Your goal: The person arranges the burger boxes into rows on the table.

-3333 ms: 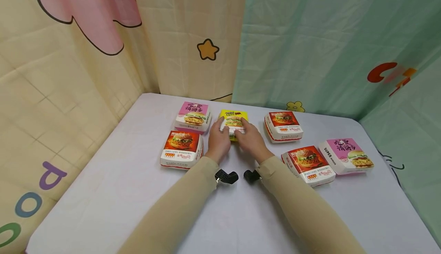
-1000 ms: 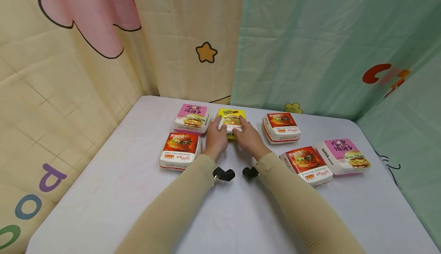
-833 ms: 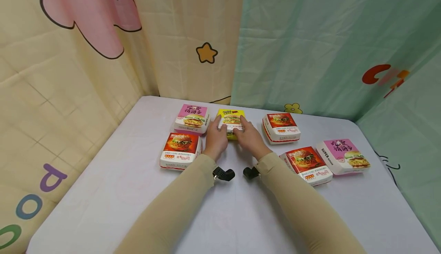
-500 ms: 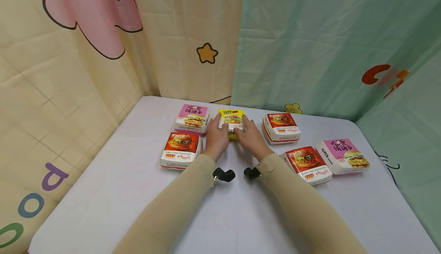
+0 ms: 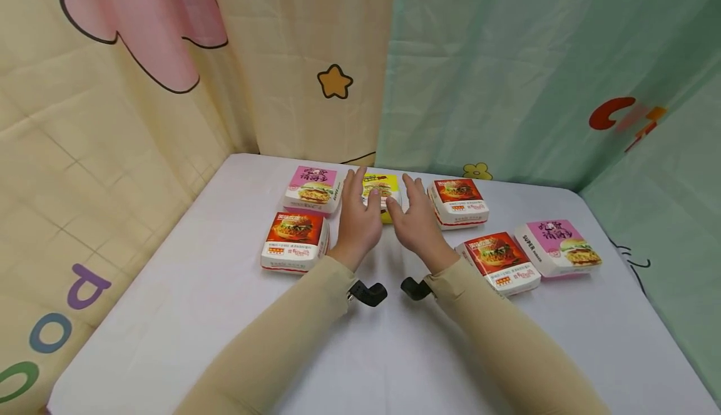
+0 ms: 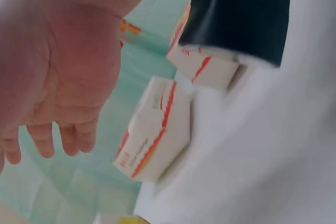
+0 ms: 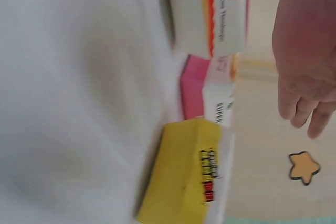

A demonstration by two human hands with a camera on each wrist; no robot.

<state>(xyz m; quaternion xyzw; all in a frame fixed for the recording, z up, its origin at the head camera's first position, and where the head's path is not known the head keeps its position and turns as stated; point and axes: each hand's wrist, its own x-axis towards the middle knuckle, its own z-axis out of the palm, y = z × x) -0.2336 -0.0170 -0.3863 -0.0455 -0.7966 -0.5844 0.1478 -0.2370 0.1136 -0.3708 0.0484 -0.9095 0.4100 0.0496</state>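
Between the straight-fingered hands (image 5: 358, 222), the yellow box (image 5: 384, 189) points its long axis toward the back curtain (image 5: 327, 27).

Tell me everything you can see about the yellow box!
The yellow box looks like card and is shut. It has a burger picture, white patches and black-and-red writing. It lies flat on the table, toward the far edge, partly behind the left hand and right hand, which don't seem to touch it.

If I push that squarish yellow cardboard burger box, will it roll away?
The squarish yellow cardboard burger box probably won't roll: its sides are flat. It looks low and wide, so should slide, not tip. Its crisp edges suggest stiffness, though squeezing might dent it.
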